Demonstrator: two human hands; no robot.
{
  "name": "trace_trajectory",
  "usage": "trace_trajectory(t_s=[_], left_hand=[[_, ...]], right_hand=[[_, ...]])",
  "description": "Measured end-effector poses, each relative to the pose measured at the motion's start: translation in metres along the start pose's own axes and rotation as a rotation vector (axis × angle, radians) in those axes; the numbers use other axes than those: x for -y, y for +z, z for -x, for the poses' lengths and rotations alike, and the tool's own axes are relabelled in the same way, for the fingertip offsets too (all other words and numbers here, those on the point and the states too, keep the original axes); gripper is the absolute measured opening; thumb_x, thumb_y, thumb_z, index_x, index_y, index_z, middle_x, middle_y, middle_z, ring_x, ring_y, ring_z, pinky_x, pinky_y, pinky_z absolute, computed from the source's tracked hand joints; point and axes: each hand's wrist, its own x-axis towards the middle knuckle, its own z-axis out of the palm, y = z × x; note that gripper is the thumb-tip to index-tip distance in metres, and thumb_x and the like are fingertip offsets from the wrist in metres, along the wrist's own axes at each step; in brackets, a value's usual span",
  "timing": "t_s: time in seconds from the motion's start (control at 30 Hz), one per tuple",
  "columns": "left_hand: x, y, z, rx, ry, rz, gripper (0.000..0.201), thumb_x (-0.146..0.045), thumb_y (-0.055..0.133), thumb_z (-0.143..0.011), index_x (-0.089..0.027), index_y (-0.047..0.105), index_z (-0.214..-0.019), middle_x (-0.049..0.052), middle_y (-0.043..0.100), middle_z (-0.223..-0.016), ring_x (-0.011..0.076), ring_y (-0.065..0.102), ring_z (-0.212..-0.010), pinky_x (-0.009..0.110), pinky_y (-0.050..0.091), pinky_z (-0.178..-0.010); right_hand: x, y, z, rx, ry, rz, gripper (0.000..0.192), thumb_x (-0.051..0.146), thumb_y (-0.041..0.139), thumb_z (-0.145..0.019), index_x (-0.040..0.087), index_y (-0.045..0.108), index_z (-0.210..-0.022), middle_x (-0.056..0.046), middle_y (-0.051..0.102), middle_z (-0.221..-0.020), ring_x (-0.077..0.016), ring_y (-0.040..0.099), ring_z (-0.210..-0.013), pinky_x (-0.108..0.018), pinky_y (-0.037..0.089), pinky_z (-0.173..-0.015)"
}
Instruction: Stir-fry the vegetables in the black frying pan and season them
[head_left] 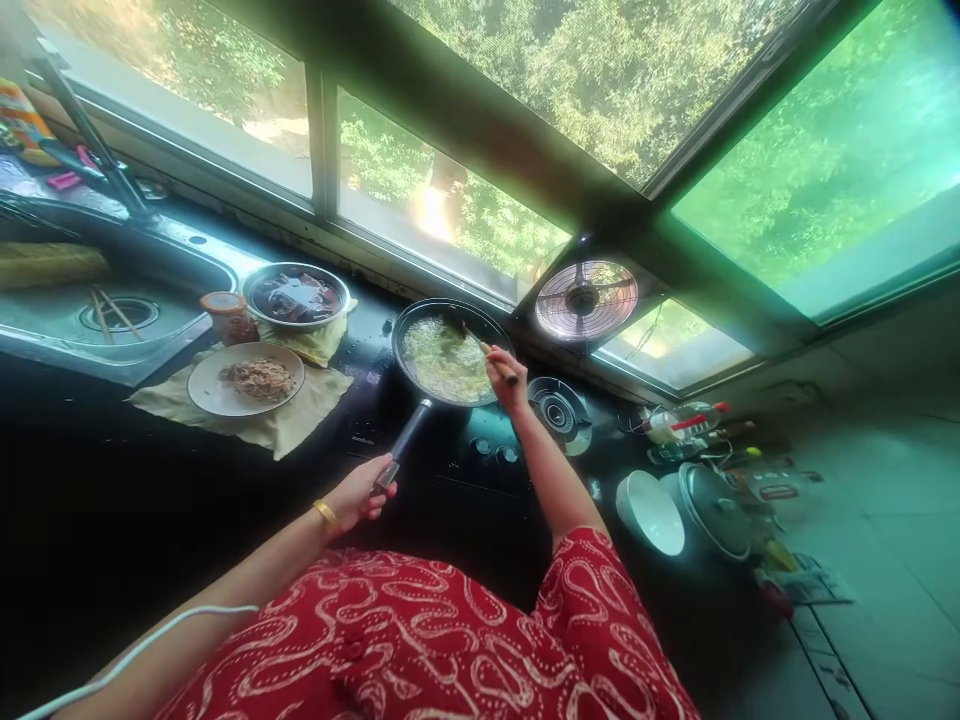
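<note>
A dark frying pan (pixel 403 378) sits on the stove's left burner. Pale yellowish food (pixel 442 360) with a wet, bubbly look covers most of its base. My left hand (pixel 364 495) is closed round the end of the pan's long handle (pixel 411 432). Over the pan's right rim, my right hand (pixel 507 378) grips the wooden handle of a spatula (pixel 480 343). The spatula's head reaches into the food, and its exact shape is hard to make out.
Left of the pan, a white plate of shredded food (pixel 202 385) rests on a cloth (pixel 281 430). Behind it stand a jar (pixel 225 315) and a metal bowl (pixel 346 298) of dark pieces. The sink (pixel 169 345) lies farther left. Right are a second burner (pixel 556 415), a white bowl (pixel 652 515) and a lidded pot (pixel 712 510).
</note>
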Motion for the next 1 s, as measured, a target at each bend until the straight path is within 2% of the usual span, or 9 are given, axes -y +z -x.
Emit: trace_trajectory(t_s=[0.07, 0.13, 0.23, 0.33, 0.43, 0.67, 0.77, 0.87, 1.0], left_hand=[[-0.001, 0.000, 0.000, -0.004, -0.004, -0.001, 0.030, -0.049, 0.050, -0.090, -0.020, 0.043, -0.089, -0.001, 0.053, -0.064, 0.0036, 0.028, -0.039, 0.015, 0.024, -0.038], [-0.001, 0.000, 0.000, -0.010, -0.008, -0.002, 0.028, -0.047, 0.046, -0.092, -0.019, 0.043, -0.089, -0.001, 0.053, -0.064, 0.0036, 0.027, -0.038, 0.015, 0.023, -0.038], [-0.002, 0.000, 0.001, -0.008, -0.017, -0.007, 0.029, -0.048, 0.046, -0.091, -0.019, 0.043, -0.089, -0.001, 0.053, -0.064, 0.0035, 0.027, -0.038, 0.015, 0.022, -0.038], [-0.003, 0.001, 0.002, -0.009, -0.016, -0.006, 0.031, -0.049, 0.051, -0.088, -0.020, 0.042, -0.089, -0.001, 0.053, -0.064, 0.0034, 0.027, -0.038, 0.015, 0.022, -0.038], [-0.004, 0.002, 0.004, -0.006, -0.010, -0.010, 0.032, -0.049, 0.052, -0.087, -0.020, 0.041, -0.088, -0.002, 0.052, -0.064, 0.0034, 0.027, -0.038, 0.015, 0.021, -0.038], [-0.003, 0.001, 0.003, -0.002, 0.006, -0.026, 0.028, -0.047, 0.047, -0.090, -0.019, 0.042, -0.089, -0.001, 0.052, -0.065, 0.0036, 0.027, -0.038, 0.014, 0.021, -0.038], [-0.003, 0.001, 0.002, 0.007, 0.007, -0.025, 0.027, -0.046, 0.044, -0.093, -0.020, 0.041, -0.089, -0.001, 0.052, -0.065, 0.0034, 0.026, -0.039, 0.015, 0.021, -0.038], [-0.005, 0.002, 0.003, 0.018, 0.011, -0.037, 0.025, -0.043, 0.038, -0.097, -0.019, 0.040, -0.089, -0.001, 0.052, -0.065, 0.0032, 0.026, -0.039, 0.014, 0.020, -0.038], [-0.007, 0.002, 0.005, 0.023, 0.002, -0.051, 0.026, -0.042, 0.035, -0.100, -0.019, 0.040, -0.089, -0.002, 0.051, -0.064, 0.0029, 0.026, -0.038, 0.014, 0.020, -0.038]], right_hand=[[0.002, -0.001, 0.008, 0.138, -0.082, 0.019, 0.012, 0.024, 0.060, -0.083, 0.019, 0.069, -0.089, -0.013, 0.070, -0.122, -0.0255, 0.067, -0.115, -0.039, 0.051, -0.102], [0.004, -0.011, 0.018, 0.260, -0.190, 0.065, 0.013, 0.022, 0.060, -0.084, 0.019, 0.071, -0.090, -0.014, 0.068, -0.127, -0.0261, 0.065, -0.119, -0.040, 0.051, -0.103], [0.001, -0.039, 0.031, 0.425, -0.351, 0.187, 0.015, 0.019, 0.061, -0.085, 0.020, 0.072, -0.094, -0.012, 0.061, -0.139, -0.0273, 0.056, -0.131, -0.045, 0.046, -0.109], [-0.008, -0.064, 0.032, 0.530, -0.442, 0.341, 0.022, 0.011, 0.061, -0.083, 0.021, 0.073, -0.098, -0.011, 0.052, -0.148, -0.0277, 0.043, -0.142, -0.047, 0.042, -0.114], [-0.022, -0.073, 0.027, 0.585, -0.452, 0.449, 0.028, 0.003, 0.057, -0.084, 0.020, 0.073, -0.099, -0.011, 0.052, -0.149, -0.0254, 0.042, -0.143, -0.045, 0.043, -0.114], [-0.040, -0.067, 0.029, 0.643, -0.471, 0.544, 0.022, 0.002, 0.057, -0.087, 0.019, 0.070, -0.082, -0.012, 0.060, -0.140, -0.0226, 0.047, -0.139, -0.040, 0.050, -0.108], [-0.036, -0.074, 0.038, 0.669, -0.468, 0.537, 0.020, 0.003, 0.057, -0.087, 0.018, 0.068, -0.081, -0.014, 0.058, -0.141, -0.0244, 0.047, -0.140, -0.042, 0.051, -0.106], [-0.025, -0.082, 0.048, 0.681, -0.443, 0.522, 0.018, 0.003, 0.059, -0.083, 0.018, 0.068, -0.088, -0.016, 0.054, -0.146, -0.0263, 0.045, -0.141, -0.045, 0.049, -0.107], [-0.011, -0.085, 0.060, 0.663, -0.440, 0.467, 0.031, 0.002, 0.064, -0.070, 0.018, 0.068, -0.097, -0.017, 0.053, -0.147, -0.0280, 0.044, -0.142, -0.044, 0.044, -0.112]])
